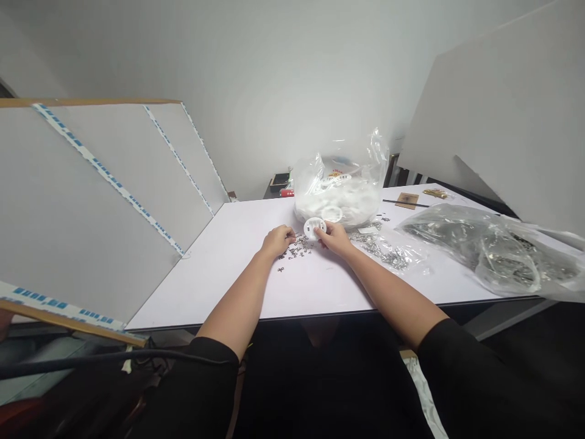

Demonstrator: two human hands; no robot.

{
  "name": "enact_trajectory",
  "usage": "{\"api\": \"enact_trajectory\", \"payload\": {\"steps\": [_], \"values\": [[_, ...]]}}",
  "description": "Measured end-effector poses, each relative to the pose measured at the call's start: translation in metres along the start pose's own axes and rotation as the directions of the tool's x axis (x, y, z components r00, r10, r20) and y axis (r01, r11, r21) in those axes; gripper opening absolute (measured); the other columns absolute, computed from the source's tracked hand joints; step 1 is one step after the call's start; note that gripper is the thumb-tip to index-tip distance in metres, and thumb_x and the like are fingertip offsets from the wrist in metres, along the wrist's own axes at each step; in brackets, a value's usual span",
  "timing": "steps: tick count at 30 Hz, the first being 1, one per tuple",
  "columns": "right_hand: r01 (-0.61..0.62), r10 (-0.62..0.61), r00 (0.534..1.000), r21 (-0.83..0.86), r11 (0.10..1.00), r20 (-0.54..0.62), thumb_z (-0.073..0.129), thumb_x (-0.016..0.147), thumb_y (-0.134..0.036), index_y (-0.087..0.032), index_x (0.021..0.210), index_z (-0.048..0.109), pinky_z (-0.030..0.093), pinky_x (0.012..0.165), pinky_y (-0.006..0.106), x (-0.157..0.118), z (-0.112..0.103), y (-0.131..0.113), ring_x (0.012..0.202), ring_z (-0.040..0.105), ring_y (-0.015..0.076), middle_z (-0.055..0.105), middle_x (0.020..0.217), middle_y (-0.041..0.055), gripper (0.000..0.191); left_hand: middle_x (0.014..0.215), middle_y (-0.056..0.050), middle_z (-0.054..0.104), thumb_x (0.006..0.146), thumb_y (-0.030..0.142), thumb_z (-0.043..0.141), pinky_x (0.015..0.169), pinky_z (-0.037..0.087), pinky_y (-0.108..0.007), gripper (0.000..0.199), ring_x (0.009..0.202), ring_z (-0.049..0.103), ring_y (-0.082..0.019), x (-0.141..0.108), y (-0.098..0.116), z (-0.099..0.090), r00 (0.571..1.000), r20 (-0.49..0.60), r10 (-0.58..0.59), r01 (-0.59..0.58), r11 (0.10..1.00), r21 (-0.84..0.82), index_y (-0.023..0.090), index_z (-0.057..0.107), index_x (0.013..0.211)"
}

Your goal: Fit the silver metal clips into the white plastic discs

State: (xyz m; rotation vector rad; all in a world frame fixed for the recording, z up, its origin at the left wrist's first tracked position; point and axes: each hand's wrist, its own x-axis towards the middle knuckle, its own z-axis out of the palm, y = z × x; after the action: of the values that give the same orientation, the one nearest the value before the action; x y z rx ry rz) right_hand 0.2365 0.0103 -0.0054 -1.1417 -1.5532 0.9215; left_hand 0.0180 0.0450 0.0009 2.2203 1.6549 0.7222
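Note:
My right hand grips a round white plastic piece with slots in its face, thumb on the front. It is tilted up toward me over the table. To its left, my left hand has its thumb and fingertips pinched together beside a scatter of small metal parts. Whatever those fingertips hold is too small to make out. Right behind the white piece stands a large clear plastic bag full of similar white parts.
A flat clear bag of metal parts lies right of my right hand. Farther right is a larger bag of dark metal parts. A brown card and brass-coloured pieces lie behind. A white panel borders the left side.

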Motion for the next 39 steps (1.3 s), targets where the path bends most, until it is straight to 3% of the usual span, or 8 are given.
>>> {"api": "enact_trajectory", "payload": {"steps": [6, 13, 23, 29, 34, 39], "values": [[-0.011, 0.004, 0.990, 0.050, 0.999, 0.138, 0.062, 0.087, -0.039, -0.014, 0.099, 0.063, 0.044, 0.043, 0.025, 0.003, 0.001, 0.008, 0.047, 0.059, 0.0158, 0.064, 0.063, 0.0032, 0.028, 0.095, -0.005, 0.063, 0.091, 0.021, 0.052, 0.088, 0.045, -0.031, 0.007, 0.090, 0.058, -0.018, -0.005, 0.012, -0.003, 0.974, -0.180, 0.138, -0.186, 0.941, -0.282, 0.019, 0.056, 0.085], [-0.047, 0.017, 0.980, 0.152, 0.987, 0.198, 0.068, 0.084, -0.042, -0.015, 0.101, 0.060, 0.050, 0.044, 0.027, 0.005, 0.003, 0.013, 0.055, 0.067, 0.0188, 0.069, 0.079, 0.0067, 0.032, 0.087, -0.003, 0.064, 0.093, 0.023, 0.047, 0.081, 0.044, -0.029, 0.009, 0.082, 0.055, -0.016, -0.014, 0.029, 0.005, 0.983, -0.140, 0.118, -0.166, 0.896, -0.411, 0.018, 0.053, 0.087], [-0.106, 0.061, 0.981, 0.245, 0.964, 0.183, 0.074, 0.083, -0.039, -0.016, 0.102, 0.058, 0.059, 0.053, 0.031, 0.004, 0.003, 0.012, 0.071, 0.071, 0.0209, 0.067, 0.094, 0.0087, 0.034, 0.091, -0.005, 0.067, 0.084, 0.030, 0.063, 0.074, 0.046, -0.028, 0.016, 0.075, 0.059, -0.014, -0.012, 0.033, 0.013, 0.985, -0.167, 0.037, -0.132, 0.785, -0.606, 0.015, 0.062, 0.092], [0.019, -0.054, 0.982, 0.190, 0.982, 0.184, 0.078, 0.076, -0.054, -0.015, 0.098, 0.065, 0.060, 0.061, 0.031, 0.006, -0.001, 0.014, 0.075, 0.062, 0.0171, 0.063, 0.088, 0.0057, 0.046, 0.102, -0.009, 0.070, 0.083, 0.036, 0.068, 0.087, 0.051, -0.031, 0.033, 0.096, 0.066, -0.019, -0.011, 0.034, 0.010, 0.980, -0.198, -0.017, -0.122, 0.736, -0.665, 0.014, 0.069, 0.108], [0.189, -0.205, 0.960, 0.098, 0.977, 0.192, 0.078, 0.074, -0.060, -0.014, 0.097, 0.075, 0.053, 0.068, 0.031, 0.008, -0.007, 0.014, 0.076, 0.057, 0.0152, 0.060, 0.093, 0.0075, 0.051, 0.101, -0.009, 0.072, 0.080, 0.035, 0.071, 0.090, 0.051, -0.032, 0.025, 0.098, 0.066, -0.020, -0.009, 0.031, 0.011, 0.969, -0.248, -0.008, -0.163, 0.732, -0.662, 0.015, 0.070, 0.095], [0.203, -0.220, 0.938, 0.087, 0.975, 0.269, 0.070, 0.081, -0.067, -0.014, 0.100, 0.075, 0.042, 0.060, 0.029, 0.004, -0.010, 0.007, 0.067, 0.050, 0.0143, 0.060, 0.077, 0.0047, 0.057, 0.095, -0.008, 0.071, 0.077, 0.039, 0.073, 0.081, 0.051, -0.031, 0.028, 0.088, 0.065, -0.018, -0.010, 0.033, 0.010, 0.979, -0.205, -0.017, -0.135, 0.700, -0.701, 0.015, 0.069, 0.090]]}}
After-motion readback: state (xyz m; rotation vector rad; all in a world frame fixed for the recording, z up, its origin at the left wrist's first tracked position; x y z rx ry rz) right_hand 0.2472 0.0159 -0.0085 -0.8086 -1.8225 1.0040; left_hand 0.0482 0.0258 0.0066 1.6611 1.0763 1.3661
